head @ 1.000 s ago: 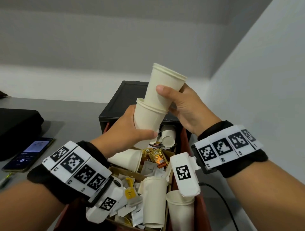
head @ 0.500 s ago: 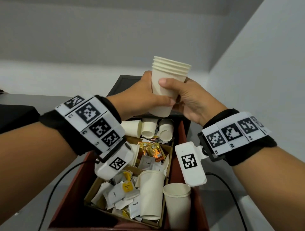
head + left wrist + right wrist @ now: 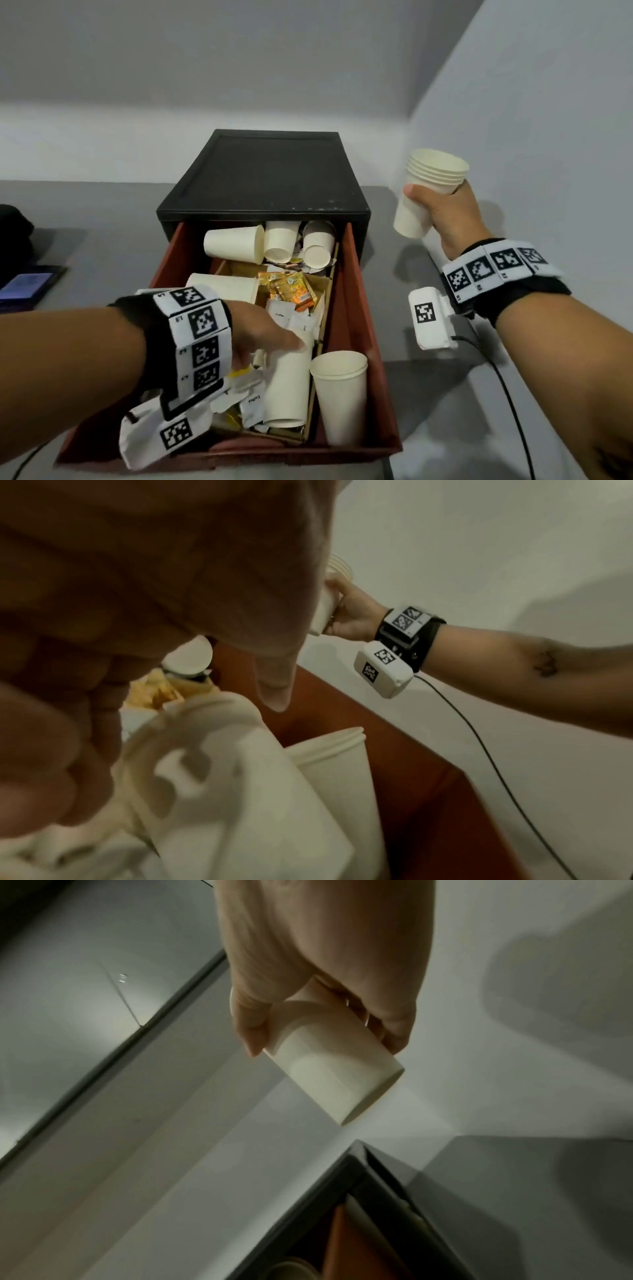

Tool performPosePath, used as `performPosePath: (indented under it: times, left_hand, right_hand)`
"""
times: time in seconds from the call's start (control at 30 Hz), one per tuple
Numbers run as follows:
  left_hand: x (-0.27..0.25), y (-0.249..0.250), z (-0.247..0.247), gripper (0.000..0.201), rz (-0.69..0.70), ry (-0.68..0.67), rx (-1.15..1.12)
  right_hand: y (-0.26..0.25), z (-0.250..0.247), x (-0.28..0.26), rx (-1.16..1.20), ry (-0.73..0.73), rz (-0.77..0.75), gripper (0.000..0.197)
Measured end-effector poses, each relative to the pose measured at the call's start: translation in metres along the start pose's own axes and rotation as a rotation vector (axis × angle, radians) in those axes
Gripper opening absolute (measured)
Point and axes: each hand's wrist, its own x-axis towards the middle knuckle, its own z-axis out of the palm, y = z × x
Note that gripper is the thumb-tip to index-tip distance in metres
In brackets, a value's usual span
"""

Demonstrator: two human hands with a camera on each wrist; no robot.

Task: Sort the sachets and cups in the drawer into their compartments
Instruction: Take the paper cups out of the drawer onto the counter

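Right hand (image 3: 452,219): fingers and thumb curled round a nested stack of smooth cream paper cups (image 3: 428,192), rims uppermost, tilted, held clear to the right of the red-brown open drawer (image 3: 359,291). The right wrist view shows the stack's flat base (image 3: 339,1074) free of any surface; the head view does not.

Left hand (image 3: 260,332): reaching down into the drawer, thumb extended onto a tall cream paper cup lying on its side (image 3: 291,383). The fingers are hidden or blurred; their set cannot be told.

An upright cream paper cup (image 3: 339,394) stands in the narrow right lane. Three more cups (image 3: 270,243) lie at the back. White paper sachets (image 3: 284,315) and glossy orange sachets (image 3: 291,287) lie mixed in the cardboard insert (image 3: 325,294). The black drawer housing (image 3: 267,178) sits on a grey table (image 3: 102,212), near the wall.
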Motion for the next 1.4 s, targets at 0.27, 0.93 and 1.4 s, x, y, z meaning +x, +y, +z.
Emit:
performPosePath:
  times: [0.27, 0.93, 1.4]
  left_hand:
    - [0.009, 0.006, 0.014, 0.016, -0.044, -0.148, -0.228]
    - [0.024, 0.011, 0.007, 0.038, -0.158, -0.124, -0.073]
    - [-0.018, 0.032, -0.054, 0.075, 0.55, 0.106, -0.632]
  right_hand:
    - [0.062, -0.028, 0.005, -0.18, 0.127, 0.05, 0.076]
    - [0.185, -0.057, 0.012, -0.358, 0.068, 0.428, 0.078]
    - [0.045, -0.073, -0.003, -0.535, -0.299, 0.537, 0.019]
